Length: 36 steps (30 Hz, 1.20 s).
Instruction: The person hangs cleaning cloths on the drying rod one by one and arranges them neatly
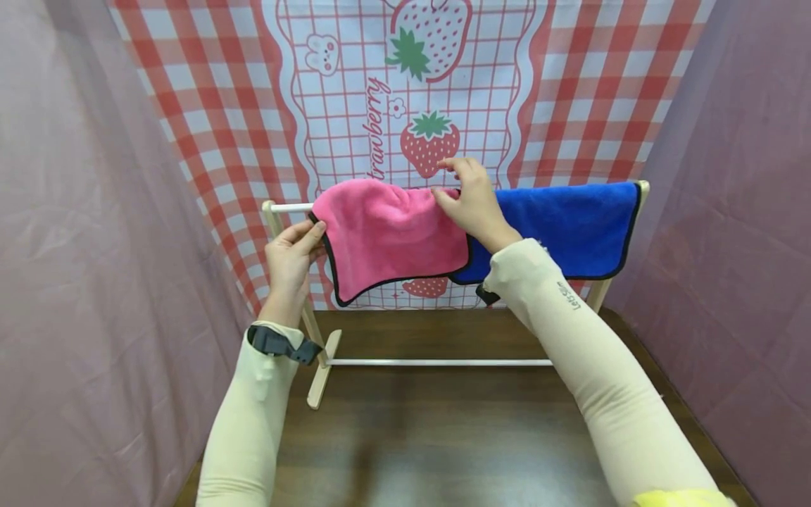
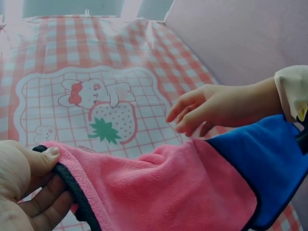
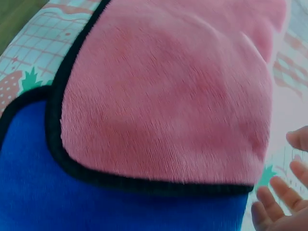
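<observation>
A pink towel [image 1: 393, 236] with black edging hangs over the top rail of a rack, its upper edge bunched in the middle. My left hand [image 1: 291, 257] pinches the towel's left edge between thumb and fingers, and the left wrist view shows the thumb on the black trim. Beside it on the right hangs a blue towel [image 1: 570, 229], also black-edged, partly covered by the pink one's right end. Over the pink towel's upper right corner is my right hand [image 1: 472, 204], its fingers apart and relaxed. In the right wrist view those fingers [image 3: 284, 192] hold nothing.
The rack has a white top rail [image 1: 291, 208], wooden side posts, a white lower bar [image 1: 437, 362] and a wooden foot [image 1: 324, 370]. It stands on a dark wooden surface [image 1: 431, 436]. Behind hangs a checked strawberry cloth [image 1: 570, 105]; pinkish curtains [image 1: 82, 246] flank both sides.
</observation>
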Motion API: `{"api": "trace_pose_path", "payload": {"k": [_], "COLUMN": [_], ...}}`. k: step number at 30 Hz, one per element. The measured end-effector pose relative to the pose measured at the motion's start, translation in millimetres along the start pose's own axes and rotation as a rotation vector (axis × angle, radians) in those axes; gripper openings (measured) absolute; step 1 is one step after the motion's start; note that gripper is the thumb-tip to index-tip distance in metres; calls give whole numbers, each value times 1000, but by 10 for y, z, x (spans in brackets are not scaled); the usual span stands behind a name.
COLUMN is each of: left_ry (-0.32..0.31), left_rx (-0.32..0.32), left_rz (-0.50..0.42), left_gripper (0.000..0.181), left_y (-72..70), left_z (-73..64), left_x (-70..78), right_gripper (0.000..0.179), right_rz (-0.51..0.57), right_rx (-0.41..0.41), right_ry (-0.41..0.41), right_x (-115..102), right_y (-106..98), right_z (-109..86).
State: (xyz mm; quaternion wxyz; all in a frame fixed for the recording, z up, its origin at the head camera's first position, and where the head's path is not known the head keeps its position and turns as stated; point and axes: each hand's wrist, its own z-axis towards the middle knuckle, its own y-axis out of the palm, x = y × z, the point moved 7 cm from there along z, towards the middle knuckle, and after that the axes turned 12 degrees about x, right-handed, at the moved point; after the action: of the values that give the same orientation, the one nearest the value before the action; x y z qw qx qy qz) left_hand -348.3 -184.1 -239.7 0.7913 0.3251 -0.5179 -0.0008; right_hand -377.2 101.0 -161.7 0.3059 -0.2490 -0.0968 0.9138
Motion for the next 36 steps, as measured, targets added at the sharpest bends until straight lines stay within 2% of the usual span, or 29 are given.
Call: {"api": "trace_pose_path", "payload": {"k": [5, 9, 14, 18, 23, 27, 32, 36], "left_ry": [-4, -2, 7, 13, 38, 49, 51, 18], "left_rx": [-2, -1, 1, -4, -1, -7, -9, 7], "left_rz": [-14, -20, -23, -28, -11, 37, 115, 149], "left_gripper": [31, 31, 30, 28, 26, 27, 29, 27], "left_y": [12, 4, -8, -15, -31, -30, -1, 7], "left_z": [0, 4, 12, 31, 67, 119, 265, 411], "left_x": [8, 1, 2, 16, 66, 118, 227, 323], "right_gripper": [34, 27, 25, 27, 25, 25, 24, 24], "right_rz": [13, -64, -129, -108, -17, 59, 237, 400], "right_rx": [66, 76, 34, -20, -68, -71, -54, -8], "right_ry": [103, 137, 179, 221, 251, 289, 413, 498], "right_x": [153, 226, 307, 359, 381, 394, 377, 364], "right_y": [-216, -337, -378, -329, -233, -192, -179, -175], "right_z": [16, -32, -137, -228, -308, -291, -181, -64]}}
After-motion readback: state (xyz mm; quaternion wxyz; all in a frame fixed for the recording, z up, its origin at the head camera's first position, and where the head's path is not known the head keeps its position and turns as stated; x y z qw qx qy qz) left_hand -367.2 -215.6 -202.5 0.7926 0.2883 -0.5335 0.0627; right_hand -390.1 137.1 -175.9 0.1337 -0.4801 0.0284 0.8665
